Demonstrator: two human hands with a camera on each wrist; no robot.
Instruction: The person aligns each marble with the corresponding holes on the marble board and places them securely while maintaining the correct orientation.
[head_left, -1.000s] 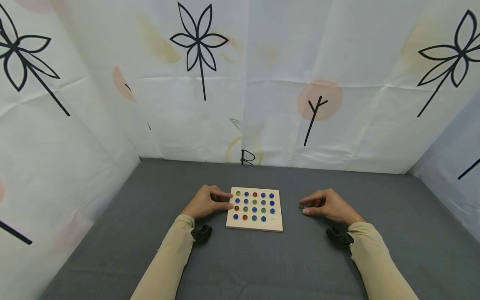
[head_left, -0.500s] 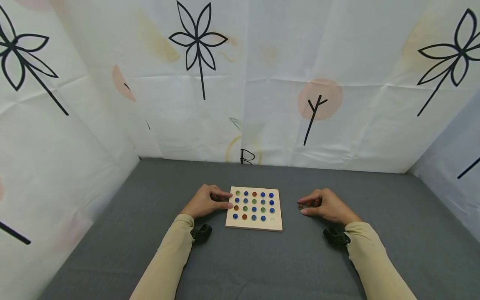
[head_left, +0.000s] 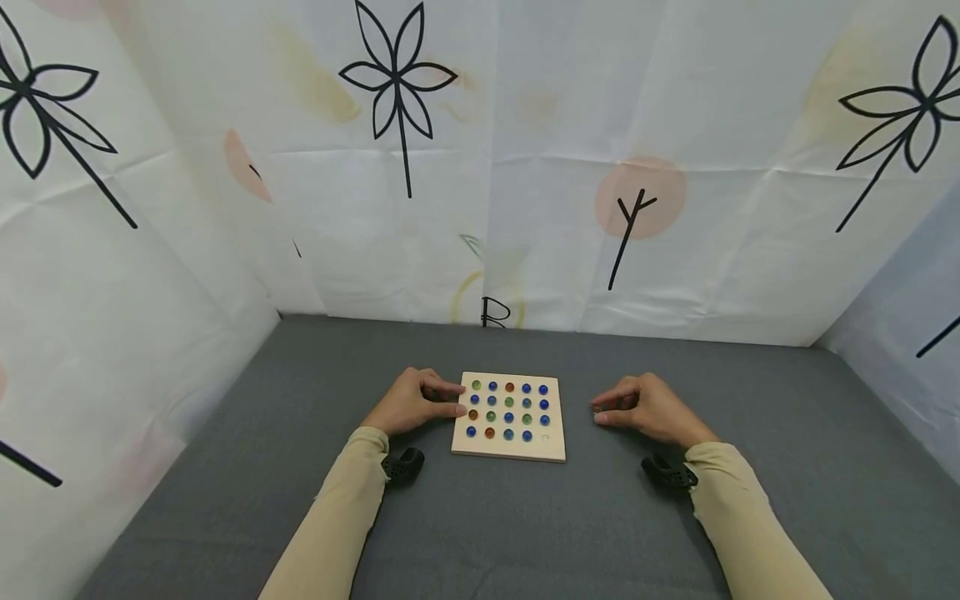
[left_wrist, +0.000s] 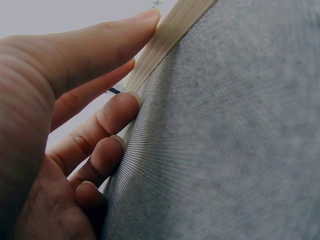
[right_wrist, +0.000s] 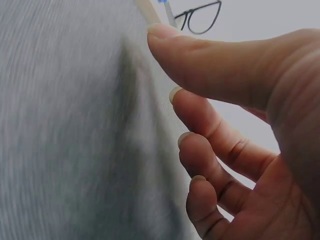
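Observation:
A square light-wood board (head_left: 510, 446) lies on the grey cloth, set with rows of blue, green and amber marbles (head_left: 508, 417). The hollow (head_left: 545, 437) at its front right corner is bare wood. My left hand (head_left: 411, 402) holds the board's left edge with thumb and index finger; in the left wrist view the other fingers curl below the thumb, beside the wooden edge (left_wrist: 170, 40). To the right of the board, my right hand (head_left: 647, 410) pinches a small dark reddish marble (head_left: 596, 408), mostly covered by the fingertips. The right wrist view hides it behind the thumb (right_wrist: 210, 62).
Grey cloth (head_left: 525, 525) covers the table around the board and both forearms. White fabric walls (head_left: 540, 208) with drawn flowers stand at the back and both sides. Black straps (head_left: 405, 467) sit at the wrists below beige sleeves (head_left: 337, 508).
The right hand has shifted slightly left toward the board, its fingertips now closer around the marble. The left hand and the board stay in place.

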